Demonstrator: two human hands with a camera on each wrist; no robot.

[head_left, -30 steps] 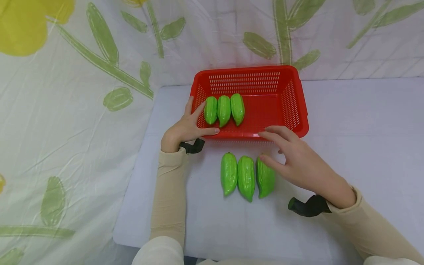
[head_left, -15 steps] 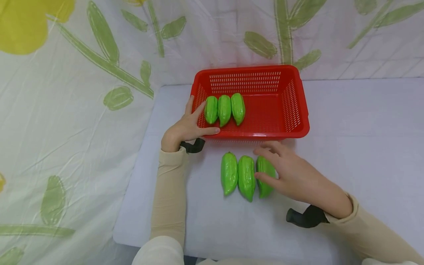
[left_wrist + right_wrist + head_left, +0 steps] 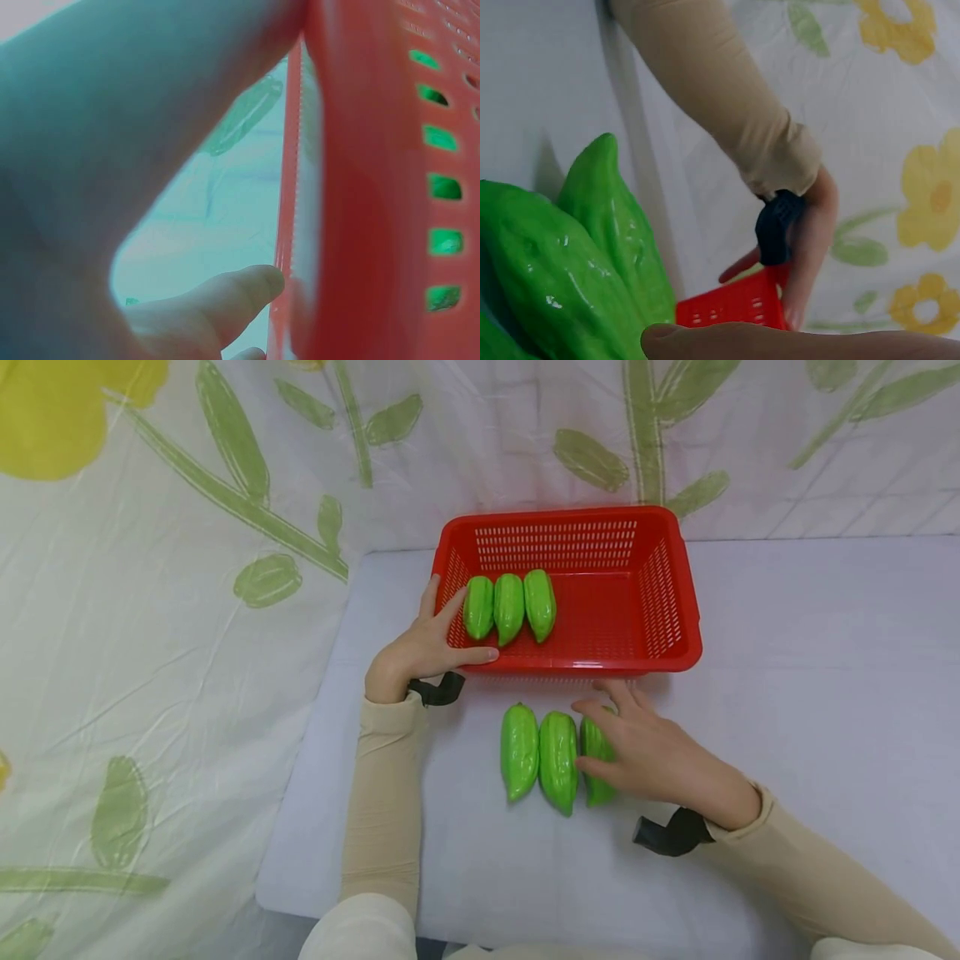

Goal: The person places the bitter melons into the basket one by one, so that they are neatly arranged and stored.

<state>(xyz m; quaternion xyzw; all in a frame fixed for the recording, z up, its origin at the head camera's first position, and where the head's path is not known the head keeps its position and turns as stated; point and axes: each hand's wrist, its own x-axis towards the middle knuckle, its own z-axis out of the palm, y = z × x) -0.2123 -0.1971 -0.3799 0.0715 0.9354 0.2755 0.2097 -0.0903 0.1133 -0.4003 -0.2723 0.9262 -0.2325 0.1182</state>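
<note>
A red plastic basket (image 3: 600, 666) stands at the back of the table with three glossy green, ridged, pointed vegetables (image 3: 509, 610) side by side in its left part. My left hand (image 3: 420, 647) rests on the basket's front left corner, fingers spread toward the left rim and thumb straight along the front rim. Three more such vegetables lie in a row before the basket: a left one (image 3: 519, 752), a middle one (image 3: 558, 762) and a right one (image 3: 597, 747). My right hand (image 3: 648, 747) is over the right one with thumb and fingers apart, partly hiding it.
A white-covered table (image 3: 480, 877) carries everything. Behind it and to the left hangs a pale cloth (image 3: 187, 693) printed with yellow flowers and green leaves. A dark band piece (image 3: 675, 833) sits at the right wrist, another (image 3: 438, 689) at the left.
My right hand has come from the basket's front rim back toward me, then slightly left, over the right vegetable. The left hand, the basket and the vegetables have stayed in place.
</note>
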